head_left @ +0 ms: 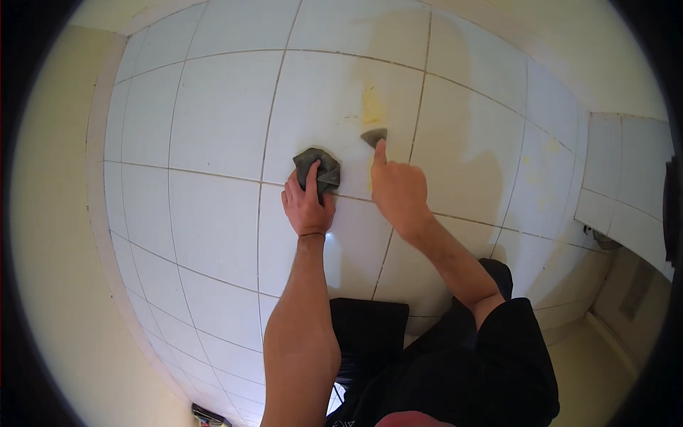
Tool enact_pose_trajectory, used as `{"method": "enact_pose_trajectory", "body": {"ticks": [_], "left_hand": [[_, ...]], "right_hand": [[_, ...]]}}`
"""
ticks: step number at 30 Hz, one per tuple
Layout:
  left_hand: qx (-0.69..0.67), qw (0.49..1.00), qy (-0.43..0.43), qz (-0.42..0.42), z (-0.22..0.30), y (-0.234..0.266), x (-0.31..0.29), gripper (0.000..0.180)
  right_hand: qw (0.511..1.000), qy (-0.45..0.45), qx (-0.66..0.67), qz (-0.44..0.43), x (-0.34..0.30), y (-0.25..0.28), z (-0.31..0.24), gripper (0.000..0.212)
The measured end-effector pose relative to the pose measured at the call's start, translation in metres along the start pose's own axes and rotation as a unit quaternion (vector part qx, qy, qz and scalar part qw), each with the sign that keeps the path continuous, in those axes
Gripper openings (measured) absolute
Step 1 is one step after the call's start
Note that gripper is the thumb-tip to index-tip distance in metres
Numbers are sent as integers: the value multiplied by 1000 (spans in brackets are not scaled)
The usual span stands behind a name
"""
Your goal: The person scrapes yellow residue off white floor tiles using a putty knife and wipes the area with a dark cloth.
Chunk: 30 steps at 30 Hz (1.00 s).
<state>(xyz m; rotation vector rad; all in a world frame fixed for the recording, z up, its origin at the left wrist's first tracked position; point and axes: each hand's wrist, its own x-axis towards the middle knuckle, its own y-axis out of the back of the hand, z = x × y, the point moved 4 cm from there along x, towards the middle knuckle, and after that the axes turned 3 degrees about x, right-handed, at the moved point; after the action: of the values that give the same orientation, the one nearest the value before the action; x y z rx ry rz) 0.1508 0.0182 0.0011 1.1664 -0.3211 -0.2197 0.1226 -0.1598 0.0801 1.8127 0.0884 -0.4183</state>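
My left hand (308, 208) rests on a crumpled dark grey cloth (329, 175), its fingers spread over it and pressing it to the white tiled surface (220, 107). To the right, my right hand (403, 191) grips a scraper (373, 136), with the index finger stretched along it toward the blade. The scraper's handle is hidden inside the hand. Just beyond the blade is a yellow smear (371, 107) on the tile, with small crumbs beside it. More yellow shows between the blade and my right hand's wrist side.
Beige walls (53, 213) border the tiles on the left. At the right, a tiled ledge (612, 164) stands out, with more pale yellow patches (544, 178) near it. A dark object (210, 415) lies at the lower left edge. My black-clothed legs are close below.
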Motion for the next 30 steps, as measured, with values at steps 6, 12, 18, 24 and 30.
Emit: {"method": "enact_pose_trajectory", "body": {"ticks": [6, 12, 18, 24, 30], "left_hand": [[2, 1000, 0, 8, -1, 4, 3, 66], [-8, 1000, 7, 2, 1, 2, 4, 65], [15, 1000, 9, 8, 2, 3, 2, 66], [9, 1000, 7, 14, 6, 1, 5, 67], [9, 1000, 9, 16, -1, 3, 1, 67]], "right_hand": [[997, 5, -61, -38, -18, -23, -14, 63], [999, 27, -18, 26, -16, -16, 8, 63], [999, 33, 23, 13, -29, -23, 23, 59], [992, 31, 98, 70, -34, -43, 71, 48], [983, 1, 89, 162, -27, -38, 92, 55]]}}
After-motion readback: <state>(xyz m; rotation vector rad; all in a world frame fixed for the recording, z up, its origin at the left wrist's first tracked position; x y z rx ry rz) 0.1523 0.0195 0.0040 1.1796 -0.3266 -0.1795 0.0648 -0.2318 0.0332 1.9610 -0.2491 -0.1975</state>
